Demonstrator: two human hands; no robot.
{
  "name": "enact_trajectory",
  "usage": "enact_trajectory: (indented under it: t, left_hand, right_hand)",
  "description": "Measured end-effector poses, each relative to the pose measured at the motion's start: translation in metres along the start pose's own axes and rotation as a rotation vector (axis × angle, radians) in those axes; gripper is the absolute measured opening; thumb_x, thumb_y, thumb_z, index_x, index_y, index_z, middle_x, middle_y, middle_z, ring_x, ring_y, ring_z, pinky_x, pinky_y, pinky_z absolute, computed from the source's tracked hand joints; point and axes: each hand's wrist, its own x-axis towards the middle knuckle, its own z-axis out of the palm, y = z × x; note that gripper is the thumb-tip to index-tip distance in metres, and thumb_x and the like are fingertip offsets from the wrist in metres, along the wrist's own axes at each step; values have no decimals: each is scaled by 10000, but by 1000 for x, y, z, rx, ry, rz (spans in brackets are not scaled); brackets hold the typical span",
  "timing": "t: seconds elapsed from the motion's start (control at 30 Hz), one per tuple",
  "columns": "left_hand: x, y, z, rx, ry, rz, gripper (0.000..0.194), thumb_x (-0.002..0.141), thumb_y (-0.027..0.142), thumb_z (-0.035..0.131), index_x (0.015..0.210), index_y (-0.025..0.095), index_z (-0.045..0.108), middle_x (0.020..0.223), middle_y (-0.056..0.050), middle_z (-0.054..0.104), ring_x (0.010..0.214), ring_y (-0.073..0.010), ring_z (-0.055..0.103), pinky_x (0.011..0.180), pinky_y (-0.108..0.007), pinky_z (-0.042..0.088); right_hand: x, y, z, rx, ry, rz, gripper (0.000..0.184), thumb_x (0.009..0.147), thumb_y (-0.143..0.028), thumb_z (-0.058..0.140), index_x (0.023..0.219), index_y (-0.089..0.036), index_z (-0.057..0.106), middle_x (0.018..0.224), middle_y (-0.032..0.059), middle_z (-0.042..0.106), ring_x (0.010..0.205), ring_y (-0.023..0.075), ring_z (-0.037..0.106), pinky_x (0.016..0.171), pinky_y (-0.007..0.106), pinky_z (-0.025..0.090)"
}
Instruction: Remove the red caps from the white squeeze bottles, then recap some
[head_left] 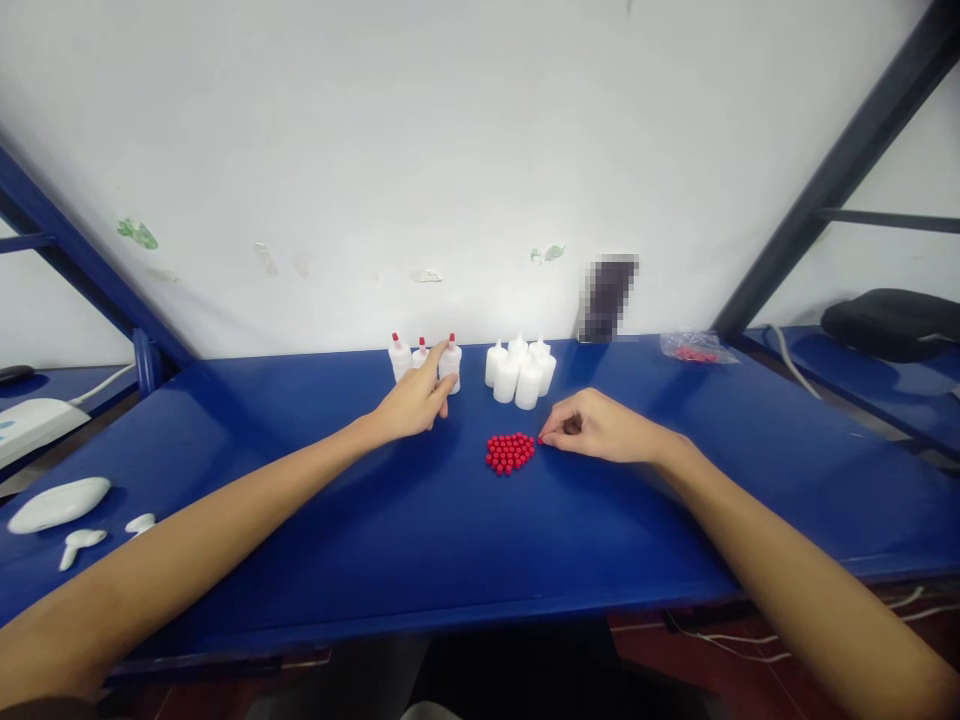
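Observation:
My left hand (416, 402) is at the rightmost of three white squeeze bottles with red caps, index finger and thumb apart. That capped bottle (452, 368) stands upright just behind the fingers; whether they touch it I cannot tell. The other two, a left bottle (400, 357) and a middle bottle (420, 354), are partly hidden by the hand. My right hand (592, 425) pinches a small red cap (540, 440) between thumb and fingertips, close to the table. Beside it lies a tight cluster of red caps (510, 453). Behind the cluster stand several uncapped white bottles (528, 385) with pointed nozzles.
A clear bag with red pieces (696, 354) lies at the back right of the blue table (420, 560). A pixelated dark object (607, 298) leans on the wall. At the left are a white earbud case (60, 504), an earbud (81, 543) and a white device (37, 430).

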Motion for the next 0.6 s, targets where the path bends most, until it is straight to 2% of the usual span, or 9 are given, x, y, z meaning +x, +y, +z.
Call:
enact_trajectory:
  t: [0.1, 0.27, 0.37, 0.5, 0.6]
  left_hand:
    - [-1, -1, 0, 43, 19, 18, 545, 1004, 396, 381, 1471, 147, 253, 531, 70, 575, 366, -127, 529, 461, -236, 405]
    - [-7, -2, -4, 179, 108, 97, 372, 976, 406, 442, 1259, 165, 429, 505, 95, 470, 462, -135, 481, 534, -248, 336]
    - [-17, -2, -7, 185, 112, 117, 305, 953, 418, 491, 1157, 192, 465, 518, 110, 398, 463, -109, 403, 548, -235, 298]
    - [-35, -7, -10, 150, 129, 214, 258, 924, 391, 538, 1086, 196, 494, 566, 104, 340, 498, -90, 331, 586, -233, 293]
    - [-47, -12, -10, 120, 149, 235, 248, 931, 387, 515, 1089, 197, 498, 649, 72, 390, 560, -102, 357, 605, -238, 308]
  right_hand:
    - [0, -4, 1, 18, -25, 20, 214, 818, -329, 653, 829, -164, 789, 637, 24, 678, 553, 129, 537, 532, 264, 411]
    - [0, -6, 3, 15, -37, 16, 198, 811, -315, 655, 802, -162, 780, 630, 18, 669, 544, 121, 520, 531, 262, 405]
    - [1, -6, 5, 4, -30, 18, 209, 823, -329, 646, 801, -162, 770, 622, 14, 656, 540, 120, 521, 533, 262, 402]
    - [1, -9, 5, 6, -32, 26, 262, 848, -378, 624, 805, -156, 756, 624, 16, 645, 542, 120, 511, 527, 259, 386]
    - [1, -9, 5, 3, -22, 18, 283, 871, -373, 585, 783, -153, 740, 625, 11, 635, 541, 115, 478, 523, 257, 358]
